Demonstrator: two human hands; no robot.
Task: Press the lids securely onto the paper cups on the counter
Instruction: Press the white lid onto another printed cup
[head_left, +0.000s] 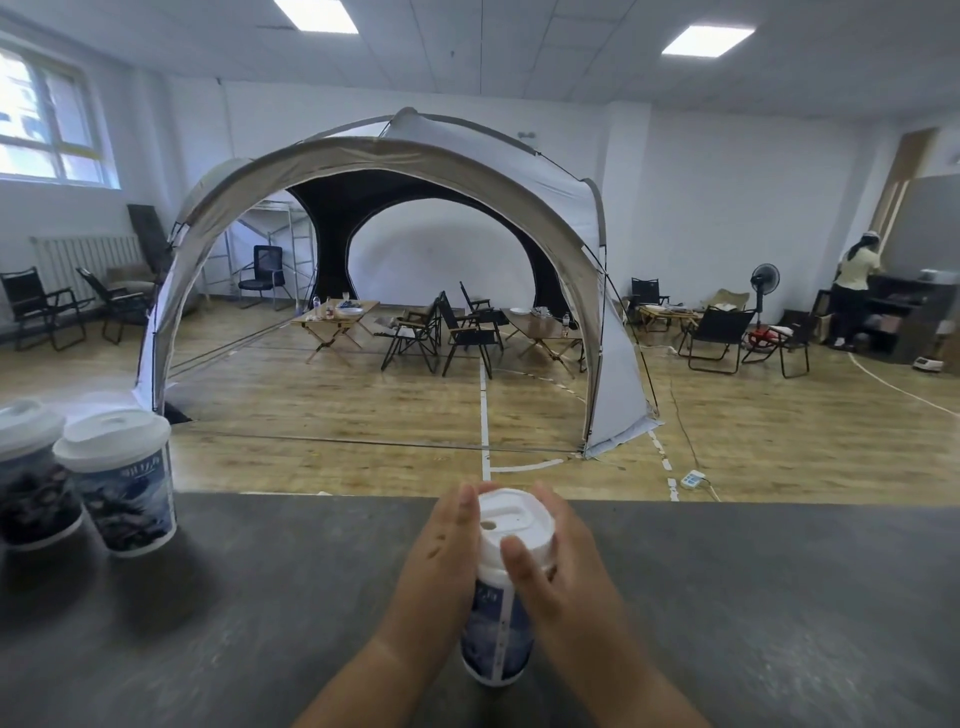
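Paper cup with a blue-and-white print stood upright on the grey counter at the lower centre of the frame, a white lid sitting on its top. Both hands closed around it: the left hand lay flat against the left side of the cup and lid, fingers together, while the right hand wrapped the right side, its thumb pressing the lid's near rim. At the left edge stood two more lidded cups, one just beside the other, well apart from the hands. Beyond the counter a domed tent filled the room.
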